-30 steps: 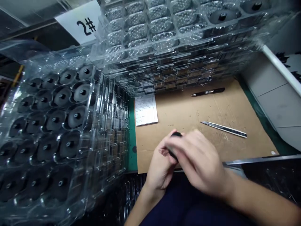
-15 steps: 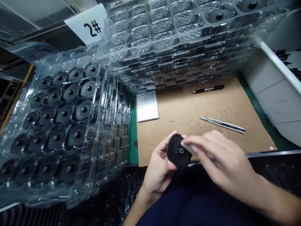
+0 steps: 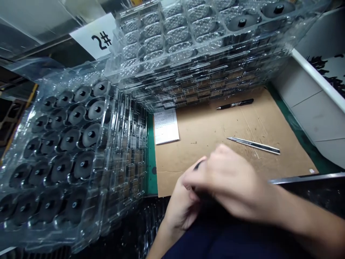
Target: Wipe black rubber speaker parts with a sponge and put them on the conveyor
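My left hand (image 3: 179,201) grips a round black disc-shaped part (image 3: 198,165) just past the near edge of the cardboard. Most of the disc is hidden, with only a dark sliver of its rim showing. In front of it, my right hand (image 3: 234,180) is curled over the disc and blurred by motion. Its fingers look closed, but whatever is in them is out of sight. Beyond the hands, a utility knife (image 3: 253,145) and a black pen (image 3: 235,104) lie on the cardboard sheet (image 3: 199,126).
To the left, stacked clear plastic trays (image 3: 106,151) carry rows of similar black round parts. Another tray stack (image 3: 188,68) stands at the back, two black parts in its top tray. A printed paper pad (image 3: 166,126) lies at the cardboard's left. A pale panel (image 3: 315,104) borders the right.
My right hand has moved left and turned over the disc, covering its face. The small pale piece that was between its fingers no longer shows. My left hand keeps its hold. The view has shifted slightly.
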A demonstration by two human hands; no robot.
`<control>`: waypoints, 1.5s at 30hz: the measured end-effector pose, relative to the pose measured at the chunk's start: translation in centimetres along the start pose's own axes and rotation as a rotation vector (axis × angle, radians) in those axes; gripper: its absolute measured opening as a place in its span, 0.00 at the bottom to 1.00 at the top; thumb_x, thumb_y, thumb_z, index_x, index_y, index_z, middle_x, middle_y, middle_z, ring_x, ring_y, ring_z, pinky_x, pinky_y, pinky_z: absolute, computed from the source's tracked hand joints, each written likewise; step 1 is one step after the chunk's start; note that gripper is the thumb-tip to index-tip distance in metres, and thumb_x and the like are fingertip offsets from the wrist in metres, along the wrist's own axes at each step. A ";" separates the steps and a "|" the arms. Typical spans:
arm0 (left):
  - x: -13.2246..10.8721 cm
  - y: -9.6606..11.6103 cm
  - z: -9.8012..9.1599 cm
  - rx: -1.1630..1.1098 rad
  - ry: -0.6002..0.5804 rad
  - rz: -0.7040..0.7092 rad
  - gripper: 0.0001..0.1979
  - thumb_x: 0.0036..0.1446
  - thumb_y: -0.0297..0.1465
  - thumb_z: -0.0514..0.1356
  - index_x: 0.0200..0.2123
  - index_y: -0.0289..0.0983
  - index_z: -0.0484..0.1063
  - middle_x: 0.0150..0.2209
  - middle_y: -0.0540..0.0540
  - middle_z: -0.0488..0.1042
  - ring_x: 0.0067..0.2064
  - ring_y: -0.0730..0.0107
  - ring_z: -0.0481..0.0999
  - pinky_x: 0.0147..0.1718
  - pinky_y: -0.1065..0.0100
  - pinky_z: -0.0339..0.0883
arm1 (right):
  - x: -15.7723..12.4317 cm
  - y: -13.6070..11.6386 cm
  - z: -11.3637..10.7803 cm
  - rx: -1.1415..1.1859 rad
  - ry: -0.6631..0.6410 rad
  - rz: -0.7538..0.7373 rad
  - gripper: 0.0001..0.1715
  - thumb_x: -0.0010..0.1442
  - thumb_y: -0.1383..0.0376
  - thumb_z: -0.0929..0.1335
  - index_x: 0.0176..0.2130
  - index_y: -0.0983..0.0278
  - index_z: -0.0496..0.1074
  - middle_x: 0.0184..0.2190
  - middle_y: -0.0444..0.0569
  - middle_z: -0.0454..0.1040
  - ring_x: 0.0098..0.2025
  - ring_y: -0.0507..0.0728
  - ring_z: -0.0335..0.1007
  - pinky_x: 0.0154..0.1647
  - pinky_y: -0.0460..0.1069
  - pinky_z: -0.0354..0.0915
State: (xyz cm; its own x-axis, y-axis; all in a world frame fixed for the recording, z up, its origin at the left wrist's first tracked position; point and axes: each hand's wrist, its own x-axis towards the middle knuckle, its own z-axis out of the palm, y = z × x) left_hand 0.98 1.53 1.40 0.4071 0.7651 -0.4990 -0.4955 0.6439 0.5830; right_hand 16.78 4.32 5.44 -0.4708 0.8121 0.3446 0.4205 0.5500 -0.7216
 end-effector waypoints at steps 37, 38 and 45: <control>0.9 0.3 0.4 -0.079 0.112 0.118 0.26 0.43 0.34 0.69 0.48 0.42 0.71 0.46 0.46 0.75 0.45 0.67 0.75 0.43 0.73 0.69 | -2.5 -0.3 0.6 -0.089 0.112 0.288 0.14 0.61 0.73 0.62 0.45 0.65 0.70 0.30 0.46 0.69 0.32 0.50 0.60 0.35 0.47 0.58; 0.8 0.2 0.5 -0.096 0.114 0.104 0.26 0.43 0.35 0.69 0.48 0.41 0.72 0.45 0.46 0.75 0.44 0.68 0.74 0.43 0.73 0.68 | -2.1 0.0 0.5 -0.141 0.143 0.257 0.14 0.61 0.73 0.62 0.45 0.65 0.70 0.29 0.46 0.69 0.31 0.51 0.59 0.35 0.48 0.57; 0.3 -0.2 -0.1 -0.130 0.076 0.044 0.13 0.48 0.32 0.66 0.39 0.35 0.75 0.36 0.49 0.74 0.38 0.73 0.73 0.41 0.73 0.68 | 0.6 1.5 0.5 0.002 0.004 0.036 0.15 0.63 0.71 0.59 0.44 0.65 0.72 0.31 0.48 0.71 0.33 0.52 0.59 0.36 0.49 0.58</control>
State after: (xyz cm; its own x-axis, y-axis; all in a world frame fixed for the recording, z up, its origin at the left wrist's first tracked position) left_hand 1.14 1.62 1.11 0.3262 0.7862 -0.5248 -0.6089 0.5994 0.5195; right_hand 16.73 5.50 4.21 -0.4523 0.8323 0.3204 0.4354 0.5196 -0.7352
